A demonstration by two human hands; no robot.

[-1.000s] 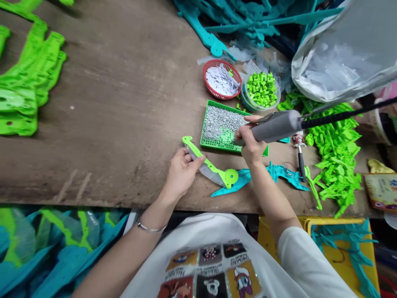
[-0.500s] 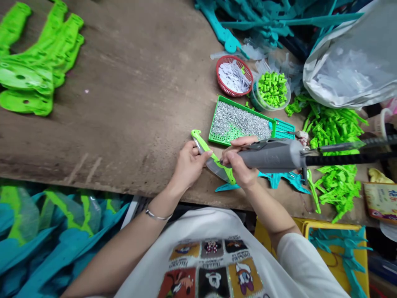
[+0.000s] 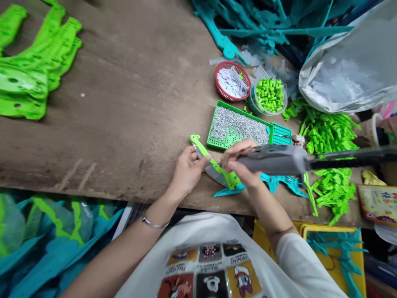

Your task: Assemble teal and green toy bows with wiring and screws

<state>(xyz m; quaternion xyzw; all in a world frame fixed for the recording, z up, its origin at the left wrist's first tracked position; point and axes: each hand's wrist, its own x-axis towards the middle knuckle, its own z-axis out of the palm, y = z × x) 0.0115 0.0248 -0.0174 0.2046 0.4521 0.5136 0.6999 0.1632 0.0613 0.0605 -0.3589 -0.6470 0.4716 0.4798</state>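
Note:
Between the thumb and fingers of my left hand [image 3: 188, 170] is a curved lime-green plastic part [image 3: 201, 147] with a clear, blade-like sheet along its lower side. My right hand [image 3: 238, 159] is wrapped around a grey electric screwdriver [image 3: 276, 159], lying almost level with its cable end to the right. The screwdriver's tip points at the green part; my fingers hide where they meet. Just beyond my right hand, a green tray [image 3: 214, 143] holds many small silver screws. Below the hands, teal plastic pieces [image 3: 279, 182] lie at the table edge.
A red basket [image 3: 217, 85] holds white slips, beside a tub of green caps [image 3: 269, 96]. Green parts [image 3: 330, 134] heap up at right, below a white sack [image 3: 322, 103]. More green pieces [image 3: 40, 68] lie far left. A yellow crate [image 3: 359, 265] stands below the table edge.
The screwdriver's tip end and my right hand have shifted slightly away from the green part's face. The whole view has moved a little; my left hand keeps its hold.

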